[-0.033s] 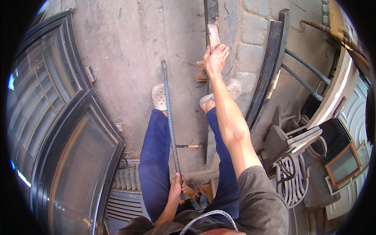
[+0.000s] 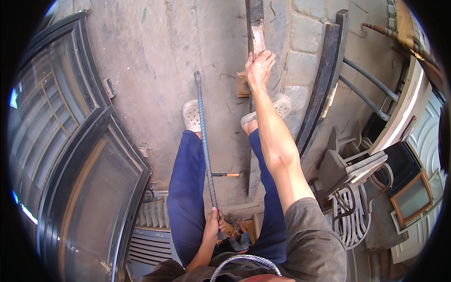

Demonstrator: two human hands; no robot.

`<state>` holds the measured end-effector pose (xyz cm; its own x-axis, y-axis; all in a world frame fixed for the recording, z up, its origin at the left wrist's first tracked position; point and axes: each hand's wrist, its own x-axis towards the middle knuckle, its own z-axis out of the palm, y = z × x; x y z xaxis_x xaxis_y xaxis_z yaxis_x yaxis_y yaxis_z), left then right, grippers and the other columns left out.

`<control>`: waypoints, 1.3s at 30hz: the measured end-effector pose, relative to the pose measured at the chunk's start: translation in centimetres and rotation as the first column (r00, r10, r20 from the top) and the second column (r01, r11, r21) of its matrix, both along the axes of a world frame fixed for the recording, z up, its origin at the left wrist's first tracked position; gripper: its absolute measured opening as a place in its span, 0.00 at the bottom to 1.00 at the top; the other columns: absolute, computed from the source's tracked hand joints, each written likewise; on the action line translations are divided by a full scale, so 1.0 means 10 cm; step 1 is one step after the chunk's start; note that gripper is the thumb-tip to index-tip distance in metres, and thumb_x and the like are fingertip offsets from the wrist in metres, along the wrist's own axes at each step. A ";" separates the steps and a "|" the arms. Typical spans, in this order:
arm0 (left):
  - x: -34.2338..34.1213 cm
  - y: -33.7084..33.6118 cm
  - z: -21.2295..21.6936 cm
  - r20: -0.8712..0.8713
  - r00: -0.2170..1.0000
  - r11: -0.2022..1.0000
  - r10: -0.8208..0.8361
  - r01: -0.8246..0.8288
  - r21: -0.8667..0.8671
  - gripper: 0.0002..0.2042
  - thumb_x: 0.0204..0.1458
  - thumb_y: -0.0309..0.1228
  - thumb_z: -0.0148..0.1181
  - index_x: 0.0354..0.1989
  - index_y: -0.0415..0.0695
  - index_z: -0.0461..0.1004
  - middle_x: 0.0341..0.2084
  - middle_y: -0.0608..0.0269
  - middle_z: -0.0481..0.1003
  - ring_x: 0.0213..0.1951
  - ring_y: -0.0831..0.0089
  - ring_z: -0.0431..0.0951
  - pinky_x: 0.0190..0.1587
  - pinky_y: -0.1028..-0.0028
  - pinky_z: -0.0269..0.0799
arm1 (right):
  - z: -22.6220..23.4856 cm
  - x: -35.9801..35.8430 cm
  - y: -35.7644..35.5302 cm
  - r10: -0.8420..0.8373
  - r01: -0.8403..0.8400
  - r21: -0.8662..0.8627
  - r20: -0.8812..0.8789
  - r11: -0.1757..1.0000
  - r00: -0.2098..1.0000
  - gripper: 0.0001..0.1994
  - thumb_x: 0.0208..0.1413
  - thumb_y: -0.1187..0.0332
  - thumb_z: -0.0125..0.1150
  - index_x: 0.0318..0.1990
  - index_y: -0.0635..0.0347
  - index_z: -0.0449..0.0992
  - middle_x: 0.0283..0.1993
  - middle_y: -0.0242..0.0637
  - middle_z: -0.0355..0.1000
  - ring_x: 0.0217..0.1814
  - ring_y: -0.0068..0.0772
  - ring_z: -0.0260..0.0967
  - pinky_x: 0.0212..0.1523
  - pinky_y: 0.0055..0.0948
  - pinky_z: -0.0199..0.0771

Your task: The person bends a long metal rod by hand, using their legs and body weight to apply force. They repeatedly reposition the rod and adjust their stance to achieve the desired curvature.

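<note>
My left hand (image 2: 213,223) is closed round the near end of a long ribbed metal pry bar (image 2: 205,136). The bar slants away between my legs, its flattened far tip beside my left shoe. With my right arm stretched forward, my right hand (image 2: 260,70) grips a short worn piece of wood (image 2: 257,40) over a long dark wooden beam (image 2: 254,176). My fingers cover the wood's near end. A small brown wooden block (image 2: 242,84) sits beside the beam, just left of my right wrist.
A thin tool with an orange handle (image 2: 232,175) lies between my legs. Bent nails are scattered about. Dark framed glass panels (image 2: 94,188) stand at left. At right are dark beams (image 2: 322,80), two grey pipes (image 2: 371,80) and piled chairs (image 2: 350,211).
My right hand and the piece of wood have shifted very slightly farther away along the beam. My left hand keeps its hold on the pry bar.
</note>
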<state>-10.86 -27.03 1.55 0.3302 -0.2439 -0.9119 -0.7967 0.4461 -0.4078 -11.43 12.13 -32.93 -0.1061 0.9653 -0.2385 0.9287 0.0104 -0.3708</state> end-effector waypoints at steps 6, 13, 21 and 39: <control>0.02 0.05 -0.03 -0.029 0.999 1.000 0.021 -0.020 0.016 0.21 0.64 0.53 0.39 0.30 0.48 0.62 0.13 0.74 0.56 0.12 0.83 0.54 0.15 0.80 0.52 | -0.12 -0.05 0.08 -0.034 0.042 -0.064 0.112 0.997 0.993 0.21 0.52 0.63 0.62 0.43 0.68 0.61 0.49 0.56 0.59 0.53 0.60 0.61 0.49 0.52 0.70; 0.06 0.11 -0.02 -0.028 1.000 1.000 0.001 -0.001 -0.002 0.20 0.64 0.52 0.39 0.30 0.48 0.62 0.13 0.74 0.55 0.12 0.83 0.53 0.15 0.80 0.51 | -0.09 0.07 0.16 0.016 0.000 -0.124 0.127 0.992 0.992 0.22 0.52 0.63 0.63 0.46 0.67 0.61 0.51 0.55 0.58 0.57 0.58 0.59 0.50 0.51 0.71; 0.05 0.40 0.23 -0.201 0.960 0.970 -0.193 0.217 0.108 0.15 0.65 0.46 0.43 0.30 0.48 0.60 0.16 0.76 0.54 0.14 0.87 0.52 0.16 0.82 0.51 | 0.51 0.20 -0.20 0.112 -0.111 -0.100 0.006 0.989 0.994 0.28 0.51 0.54 0.63 0.48 0.69 0.62 0.48 0.58 0.61 0.51 0.60 0.64 0.50 0.50 0.69; 0.13 1.30 1.29 -0.082 0.994 0.859 0.067 -0.016 0.511 0.13 0.66 0.40 0.38 0.41 0.43 0.60 0.18 0.71 0.57 0.15 0.84 0.56 0.16 0.81 0.55 | 2.65 0.28 -1.03 -0.206 0.114 -0.473 -0.147 0.874 0.967 0.21 0.60 0.65 0.49 0.58 0.66 0.64 0.44 0.59 0.73 0.48 0.61 0.71 0.50 0.48 0.70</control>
